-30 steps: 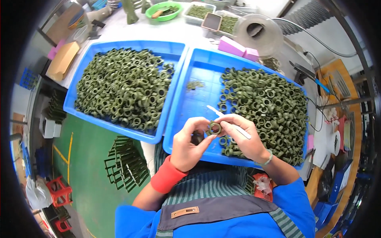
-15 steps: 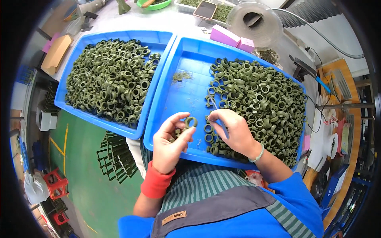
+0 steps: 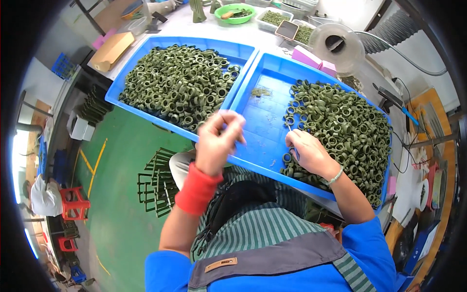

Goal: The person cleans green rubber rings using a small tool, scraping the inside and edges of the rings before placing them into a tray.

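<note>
Two blue trays stand side by side. The left tray (image 3: pixel 116 93) is heaped with dark green rings (image 3: pixel 175 82); the right tray (image 3: pixel 262 153) has more green rings (image 3: pixel 348 131) piled over its right side. My left hand (image 3: pixel 220 138), smeared by motion, is over the left tray's near right corner; its fingers look curled, but whether a ring is in them is unclear. Above the right tray, beside the pile's left edge, my right hand (image 3: pixel 311 153) is closed on a slim tool (image 3: pixel 296 154) with a thin metallic end and a bluish handle.
Pink blocks (image 3: pixel 306 57) and a clear round tub (image 3: pixel 357 48) stand behind the right tray. Further back are a phone (image 3: pixel 287 30), small tubs of green pieces and a green bowl (image 3: pixel 235 14). Dark frames (image 3: pixel 158 182) show low at the left, above the green floor.
My left hand has moved left and up from the right tray toward the left one; the ring seen in its fingers no longer shows. My right hand keeps the tool by the pile. The view has shifted.
</note>
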Available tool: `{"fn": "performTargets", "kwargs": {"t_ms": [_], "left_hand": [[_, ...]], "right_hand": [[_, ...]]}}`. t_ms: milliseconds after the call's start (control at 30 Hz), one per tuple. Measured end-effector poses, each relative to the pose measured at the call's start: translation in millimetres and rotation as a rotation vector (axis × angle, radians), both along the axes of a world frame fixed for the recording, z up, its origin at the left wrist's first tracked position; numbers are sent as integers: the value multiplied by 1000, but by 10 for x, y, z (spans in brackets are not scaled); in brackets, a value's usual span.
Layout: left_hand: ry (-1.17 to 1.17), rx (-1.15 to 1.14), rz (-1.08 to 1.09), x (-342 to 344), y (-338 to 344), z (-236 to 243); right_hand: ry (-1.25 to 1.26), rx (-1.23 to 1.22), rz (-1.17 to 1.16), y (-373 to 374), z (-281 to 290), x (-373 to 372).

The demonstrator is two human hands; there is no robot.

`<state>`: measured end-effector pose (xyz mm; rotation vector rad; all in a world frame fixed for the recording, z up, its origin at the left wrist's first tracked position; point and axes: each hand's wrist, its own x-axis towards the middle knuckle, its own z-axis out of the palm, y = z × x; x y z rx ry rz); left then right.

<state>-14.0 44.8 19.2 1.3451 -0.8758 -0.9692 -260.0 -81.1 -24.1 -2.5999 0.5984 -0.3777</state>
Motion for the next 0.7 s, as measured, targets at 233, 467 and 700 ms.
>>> {"fn": "performTargets", "kwargs": {"t_ms": [233, 467, 700], "left_hand": [[-1310, -219, 420, 522, -221, -51], [325, 24, -236, -566, 80, -179], [408, -11, -228, -607, -58, -265]], "right_hand": [[-167, 271, -208, 62, 256, 149], [-589, 776, -295, 213, 406, 266], [-590, 877, -320, 295, 436, 255]]}}
